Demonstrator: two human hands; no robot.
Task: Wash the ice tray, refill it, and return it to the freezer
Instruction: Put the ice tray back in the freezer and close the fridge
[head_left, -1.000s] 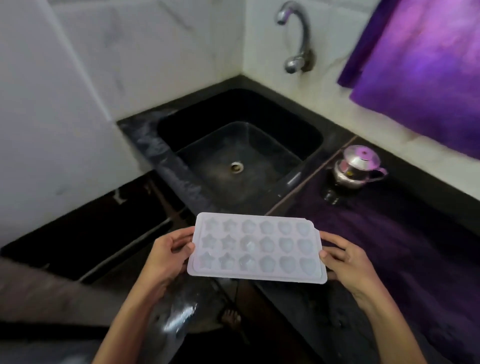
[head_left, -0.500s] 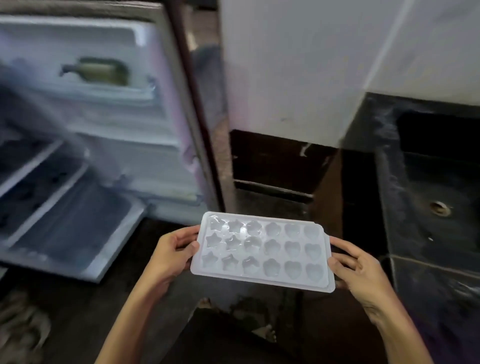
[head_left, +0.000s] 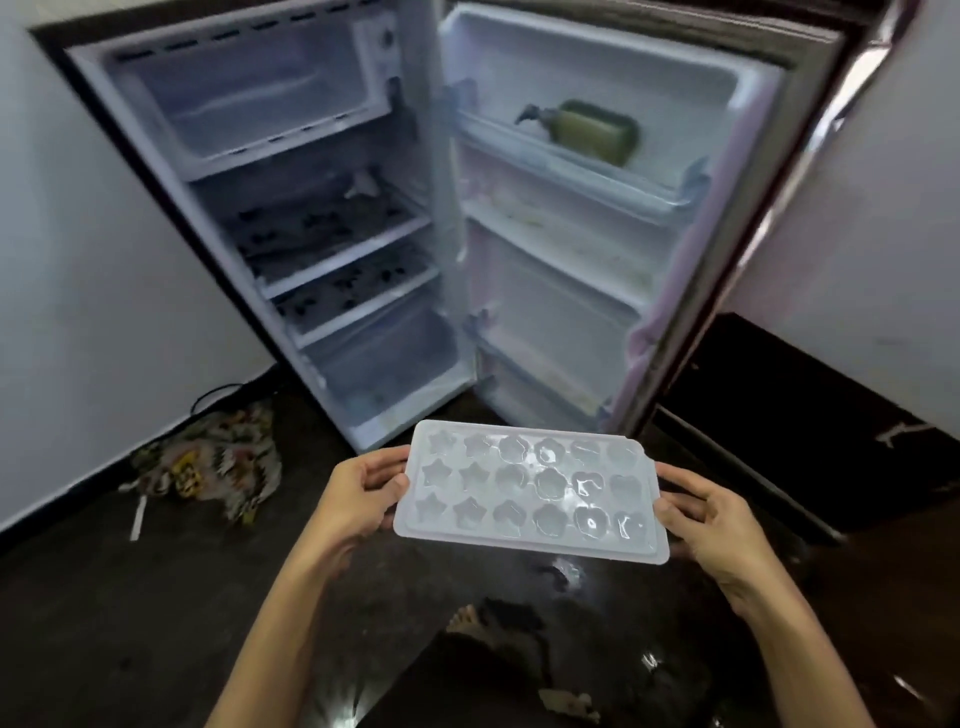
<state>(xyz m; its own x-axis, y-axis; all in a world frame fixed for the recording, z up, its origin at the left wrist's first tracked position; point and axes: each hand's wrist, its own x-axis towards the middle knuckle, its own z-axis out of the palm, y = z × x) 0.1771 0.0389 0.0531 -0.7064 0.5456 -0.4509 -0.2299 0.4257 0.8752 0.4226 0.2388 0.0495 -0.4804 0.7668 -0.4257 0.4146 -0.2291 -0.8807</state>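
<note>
Level and steady, the tray sat between my two hands before the open fridge. My left hand clamped its short left edge, thumb on top, fingers curled beneath; my right hand pinched the right edge likewise. Its star, flower and heart wells glistened. A green pump bottle lay on the door shelf.
</note>
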